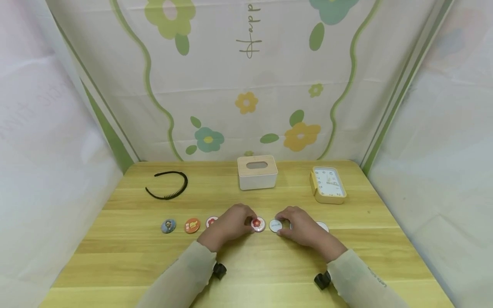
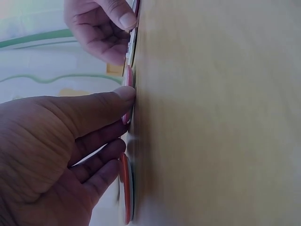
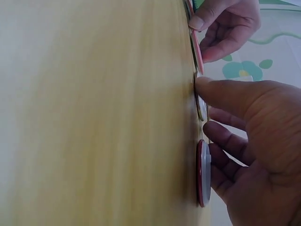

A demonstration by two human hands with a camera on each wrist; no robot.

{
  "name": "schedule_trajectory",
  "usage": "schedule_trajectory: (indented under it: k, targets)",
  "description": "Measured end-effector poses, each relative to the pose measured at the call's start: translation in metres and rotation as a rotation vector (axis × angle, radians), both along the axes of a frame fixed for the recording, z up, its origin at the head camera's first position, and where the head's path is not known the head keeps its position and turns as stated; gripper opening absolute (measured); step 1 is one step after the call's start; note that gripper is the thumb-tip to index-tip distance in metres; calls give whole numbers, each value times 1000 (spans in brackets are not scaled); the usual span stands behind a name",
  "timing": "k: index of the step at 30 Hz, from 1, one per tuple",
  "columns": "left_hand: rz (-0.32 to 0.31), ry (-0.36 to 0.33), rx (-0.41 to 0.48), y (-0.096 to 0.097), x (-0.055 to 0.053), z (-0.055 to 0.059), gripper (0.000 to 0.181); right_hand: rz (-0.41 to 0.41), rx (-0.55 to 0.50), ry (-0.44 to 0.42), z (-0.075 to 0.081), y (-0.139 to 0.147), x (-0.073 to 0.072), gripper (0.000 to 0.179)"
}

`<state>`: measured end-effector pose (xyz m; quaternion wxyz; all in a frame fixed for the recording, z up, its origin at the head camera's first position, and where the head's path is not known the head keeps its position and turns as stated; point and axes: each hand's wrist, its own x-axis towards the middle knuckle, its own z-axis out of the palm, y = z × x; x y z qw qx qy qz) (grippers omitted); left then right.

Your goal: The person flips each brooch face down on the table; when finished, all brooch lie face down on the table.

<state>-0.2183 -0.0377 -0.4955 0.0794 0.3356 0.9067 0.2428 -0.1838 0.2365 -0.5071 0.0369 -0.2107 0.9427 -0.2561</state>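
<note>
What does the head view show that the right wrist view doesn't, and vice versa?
Only the head view shows the black headband, the clock and both sleeves. Only the right wrist view shows the palm side of the right hand and badges edge-on. Both share the left hand pinching the red-flower badge, the right pinching the white badge, the table and the floral cloth.

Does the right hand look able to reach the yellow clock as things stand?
Probably yes: nothing visible stands between the right hand and the yellow clock farther back. The hand would likely need to release the white badge first.
</note>
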Motion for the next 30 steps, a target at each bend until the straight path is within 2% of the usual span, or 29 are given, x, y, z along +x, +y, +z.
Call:
schedule_trajectory:
  k: [4, 16, 30]
  targets:
    - [2, -5, 9, -2, 0, 0, 24, 23, -13, 26, 1, -10, -3, 42]
    - [-14, -7, 53, -5, -1, -5, 19, 68, -4, 50, 0, -47, -8, 25]
    - [-29, 6, 43, -7, -2, -1, 12, 74, 76, 102, -2, -53, -10, 26]
